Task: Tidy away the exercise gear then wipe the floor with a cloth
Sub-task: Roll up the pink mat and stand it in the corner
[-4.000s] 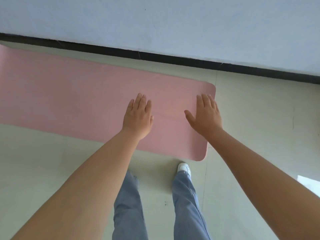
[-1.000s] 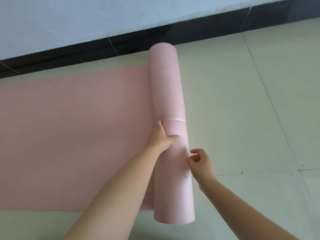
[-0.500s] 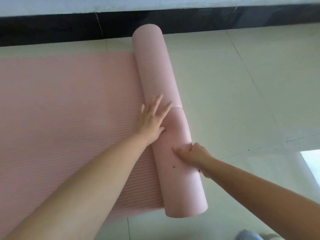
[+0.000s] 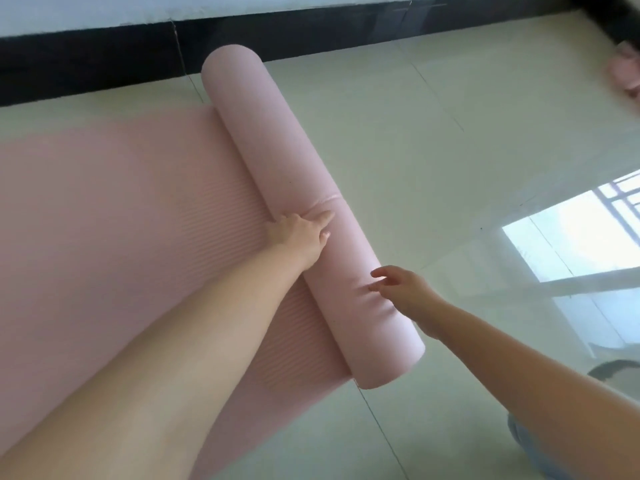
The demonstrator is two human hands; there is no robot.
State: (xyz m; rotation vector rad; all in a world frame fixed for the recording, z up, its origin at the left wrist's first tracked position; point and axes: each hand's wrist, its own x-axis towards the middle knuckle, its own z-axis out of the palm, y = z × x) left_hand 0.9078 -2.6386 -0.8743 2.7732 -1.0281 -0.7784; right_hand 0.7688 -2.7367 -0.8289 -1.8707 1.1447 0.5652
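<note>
Pink mat (image 4: pixel 104 237) half rolled on the floor (image 4: pixel 433 168) near the wall edge. Left hand (image 4: pixel 298 233) flat, fingers pressing the roll's left side mid-length. Right hand (image 4: pixel 401 292) loose, fingertips touching the roll's right side near its close end.

Both bare forearms are reaching forward and down. The left hand (image 4: pixel 300 233) is lying palm-down, fingers straight and pointing right. The right hand (image 4: pixel 403 289) is hovering lower right, fingers loosely spread, fingertips (image 4: pixel 374 287) pressing leftward.
</note>
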